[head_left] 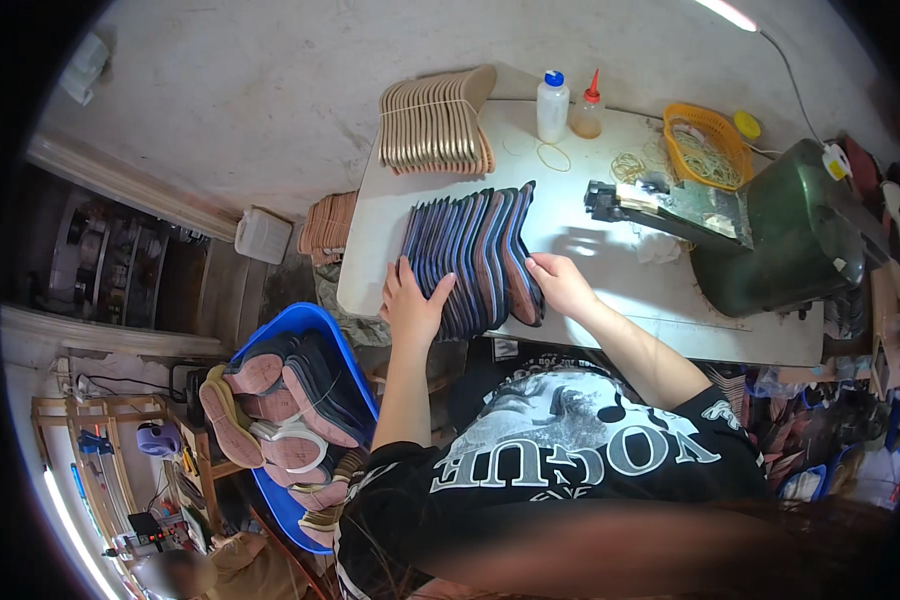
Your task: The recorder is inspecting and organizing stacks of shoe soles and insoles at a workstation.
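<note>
A row of dark shoe insoles [465, 235] with blue and reddish-brown faces stands on edge on the white table [370, 250], packed side by side. At the row's near left part, my left hand [413, 305] grips several insoles between its thumb and spread fingers. The right end is held by my right hand [562, 284], its thumb and fingers closed on the outermost insole, which leans a little apart from the others. Some of the fingers' undersides are hidden.
Behind stands a banded stack of tan insoles [430, 125]. Two squeeze bottles [552, 108] and an orange basket of rubber bands [707, 145] lie farther right. A dark green machine [770, 230] occupies the table's right. A blue tub [288, 507] of insoles stands at lower left.
</note>
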The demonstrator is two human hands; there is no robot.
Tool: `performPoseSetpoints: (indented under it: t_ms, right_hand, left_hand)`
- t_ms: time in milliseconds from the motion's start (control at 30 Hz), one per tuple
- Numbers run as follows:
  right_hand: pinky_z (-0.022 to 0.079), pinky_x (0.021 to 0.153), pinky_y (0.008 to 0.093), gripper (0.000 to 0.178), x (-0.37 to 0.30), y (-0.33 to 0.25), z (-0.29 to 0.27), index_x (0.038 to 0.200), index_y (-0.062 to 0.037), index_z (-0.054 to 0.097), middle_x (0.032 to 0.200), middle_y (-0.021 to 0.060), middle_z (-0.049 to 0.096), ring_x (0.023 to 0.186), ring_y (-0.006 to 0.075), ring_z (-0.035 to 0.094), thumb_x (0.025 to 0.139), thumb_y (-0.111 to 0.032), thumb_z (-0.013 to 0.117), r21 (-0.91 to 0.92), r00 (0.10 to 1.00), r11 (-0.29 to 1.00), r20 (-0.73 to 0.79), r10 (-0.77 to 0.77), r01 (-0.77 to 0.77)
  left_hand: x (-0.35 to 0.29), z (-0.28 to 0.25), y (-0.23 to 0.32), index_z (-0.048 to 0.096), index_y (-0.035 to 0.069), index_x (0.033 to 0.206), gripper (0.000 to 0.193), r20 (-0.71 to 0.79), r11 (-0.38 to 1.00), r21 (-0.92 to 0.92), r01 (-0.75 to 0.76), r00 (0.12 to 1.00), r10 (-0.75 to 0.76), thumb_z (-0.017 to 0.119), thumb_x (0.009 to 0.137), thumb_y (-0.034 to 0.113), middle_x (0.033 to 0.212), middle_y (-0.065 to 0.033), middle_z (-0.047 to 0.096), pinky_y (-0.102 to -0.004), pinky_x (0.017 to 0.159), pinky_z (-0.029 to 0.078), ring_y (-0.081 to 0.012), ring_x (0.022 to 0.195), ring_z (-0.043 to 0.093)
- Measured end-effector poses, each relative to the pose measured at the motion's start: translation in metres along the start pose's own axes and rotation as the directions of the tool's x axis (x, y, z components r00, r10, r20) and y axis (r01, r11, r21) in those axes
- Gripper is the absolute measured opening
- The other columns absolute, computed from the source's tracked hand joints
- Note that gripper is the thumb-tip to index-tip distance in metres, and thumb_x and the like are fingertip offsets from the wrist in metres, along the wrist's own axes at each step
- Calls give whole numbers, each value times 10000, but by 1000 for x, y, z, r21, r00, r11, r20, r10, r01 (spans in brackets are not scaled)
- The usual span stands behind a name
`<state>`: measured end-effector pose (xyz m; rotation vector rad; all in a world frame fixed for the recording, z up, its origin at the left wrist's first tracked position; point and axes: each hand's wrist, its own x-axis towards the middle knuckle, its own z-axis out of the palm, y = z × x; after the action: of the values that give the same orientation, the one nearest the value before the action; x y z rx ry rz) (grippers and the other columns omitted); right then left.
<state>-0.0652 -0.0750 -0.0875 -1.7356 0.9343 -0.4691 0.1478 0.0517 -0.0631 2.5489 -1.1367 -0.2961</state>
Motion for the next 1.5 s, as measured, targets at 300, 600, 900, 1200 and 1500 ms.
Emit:
performPoseSetpoints:
  t_ms: [300,600,900,1200,1500]
  right_hand:
    - [479,740,432,255,-21,6,-38,1002,-2,640,852,229,650,817,390,636,968,-209,495,-165,994,986,104,-12,29]
    - [463,651,330,177,-53,-49,-62,1039,10,593,757,167,610,661,211,551,968,-127,504,129,979,974,60,-194,185]
    - [496,737,321,260,-65,-65,-95,1200,-18,577,907,208,637,799,341,632,949,-51,514,-37,931,937,-111,-349,347]
    - [454,782,238,237,-52,-44,-96,1164,26,585,919,41,648,833,83,521,997,-122,505,430,962,877,62,-266,214]
    - [501,753,241,282,-70,-31,-114,1123,24,662,936,13,689,834,59,594,878,-112,699,485,974,858,217,70,-170]
  left_hand:
    - [-11,37,66,424,-40,1352,777,-149,780,-109,-617,786,600,675,825,472,1433,-262,371,-524,1082,263,-422,1329,318]
    - [-12,42,110,142,-90,1461,1028,-22,534,-805,-259,912,409,754,798,403,1425,-298,338,-402,1096,308,-341,1312,391]
    - [38,-20,78,267,-51,1446,938,-116,900,-367,-236,971,207,741,788,419,1369,-289,394,-445,1065,337,-390,1284,411]
    - [43,-12,159,485,-17,1304,513,173,-5,-981,191,898,406,600,954,341,1287,-125,533,-315,926,458,-167,1103,545]
    - [43,-4,210,606,14,1054,163,145,17,-988,156,866,479,644,918,97,990,-40,679,-231,808,490,-83,851,626]
